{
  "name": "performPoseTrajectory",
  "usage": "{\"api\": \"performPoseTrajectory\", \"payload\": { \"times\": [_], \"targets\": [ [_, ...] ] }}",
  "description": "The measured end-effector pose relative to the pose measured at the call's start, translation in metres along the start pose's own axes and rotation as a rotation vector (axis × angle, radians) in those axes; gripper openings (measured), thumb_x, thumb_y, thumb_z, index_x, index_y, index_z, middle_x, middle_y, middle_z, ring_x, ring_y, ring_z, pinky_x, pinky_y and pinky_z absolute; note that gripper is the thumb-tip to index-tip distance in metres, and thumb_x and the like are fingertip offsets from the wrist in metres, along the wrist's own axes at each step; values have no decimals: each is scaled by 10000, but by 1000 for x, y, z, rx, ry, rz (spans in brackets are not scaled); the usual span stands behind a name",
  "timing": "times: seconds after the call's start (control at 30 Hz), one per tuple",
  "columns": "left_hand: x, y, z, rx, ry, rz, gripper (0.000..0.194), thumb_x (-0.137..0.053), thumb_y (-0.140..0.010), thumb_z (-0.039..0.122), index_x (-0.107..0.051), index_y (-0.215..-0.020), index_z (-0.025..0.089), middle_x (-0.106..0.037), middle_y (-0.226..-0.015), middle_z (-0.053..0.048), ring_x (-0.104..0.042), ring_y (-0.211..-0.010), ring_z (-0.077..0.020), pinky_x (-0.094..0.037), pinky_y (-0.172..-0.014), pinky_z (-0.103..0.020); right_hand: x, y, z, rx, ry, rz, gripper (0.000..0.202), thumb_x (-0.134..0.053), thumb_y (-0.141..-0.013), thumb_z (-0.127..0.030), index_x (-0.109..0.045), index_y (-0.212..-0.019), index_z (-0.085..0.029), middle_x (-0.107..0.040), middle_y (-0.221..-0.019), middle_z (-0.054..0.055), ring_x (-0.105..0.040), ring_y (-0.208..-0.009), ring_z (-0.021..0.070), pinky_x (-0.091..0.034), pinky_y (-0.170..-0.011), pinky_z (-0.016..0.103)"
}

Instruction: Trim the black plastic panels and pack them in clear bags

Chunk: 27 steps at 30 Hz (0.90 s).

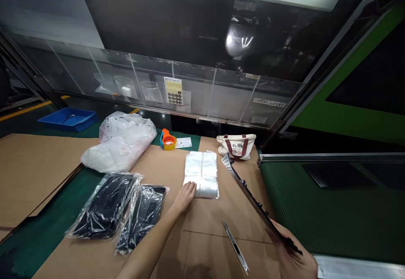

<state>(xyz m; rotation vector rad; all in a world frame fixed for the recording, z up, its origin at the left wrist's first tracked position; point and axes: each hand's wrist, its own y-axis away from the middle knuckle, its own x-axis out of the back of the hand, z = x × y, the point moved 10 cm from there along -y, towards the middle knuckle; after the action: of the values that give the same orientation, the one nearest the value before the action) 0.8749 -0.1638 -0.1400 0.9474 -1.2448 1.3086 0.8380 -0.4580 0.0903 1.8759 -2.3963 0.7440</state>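
Nearest, to the right of the clear plastic bag stack, the right hand grips the low end of a thin black panel, fingers closed. The panel slants upward, probably light and stiff (its edge clips may snap; plain sides seem safer). A utility knife lies nearer than the stack. The left hand rests bent fingers on the stack's near-left corner; pinching cannot be told. The bags look soft, slippery.

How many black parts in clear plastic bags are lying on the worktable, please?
2. The left bagged part lies farthest from the left forearm; the right bagged part lies between them. Any stacked underneath would be hidden.
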Motion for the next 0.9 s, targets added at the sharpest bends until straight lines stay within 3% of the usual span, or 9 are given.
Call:
{"api": "performPoseTrajectory", "payload": {
  "times": [0.17,0.37,0.5,0.67,0.9],
  "targets": [
    [7,-7,3,-34,-61,-19,334,-300,-811,-4,-509,-1059,74,-548,-1004,-173,-495,-956,-262,-388,-843,-420,-5,0,10,-18,75,-45,200,-626,-681,-400,-690,-742,-221,-692,-797,23,-631,-788,211,-491,-802,289],
    [17,-17,-9,8,18,-60,174,-396,-802,28,-547,-817,113,-551,-862,-125,-486,-877,-241,-379,-801,-382,-18,5,82,-265,173,-204,405,-661,-577,-521,-702,-754,-158,-703,-806,70,-636,-815,268,-507,-688,259],
    [21,-24,-26,114,165,-76,80,-471,-804,91,-539,-771,118,-549,-828,-60,-493,-844,-191,-389,-767,-347,-39,20,108,-346,205,-285,456,-607,-631,-555,-698,-795,-139,-703,-819,87,-626,-842,289,-480,-634,258],
    [13,-30,-43,263,420,-106,184,-555,-794,276,-527,-690,127,-538,-710,0,-513,-700,-128,-416,-672,-287,-82,45,121,-321,163,-500,439,-546,-730,-509,-679,-896,-125,-699,-867,90,-627,-854,260,-477,-652,245],
    [5,-29,-52,407,675,-105,230,-535,-814,311,-541,-678,125,-555,-695,2,-534,-702,-130,-431,-708,-317,-115,65,129,-188,192,-545,388,-498,-778,-468,-675,-885,-141,-687,-702,72,-635,-686,232,-466,-592,253]
  ]
}}
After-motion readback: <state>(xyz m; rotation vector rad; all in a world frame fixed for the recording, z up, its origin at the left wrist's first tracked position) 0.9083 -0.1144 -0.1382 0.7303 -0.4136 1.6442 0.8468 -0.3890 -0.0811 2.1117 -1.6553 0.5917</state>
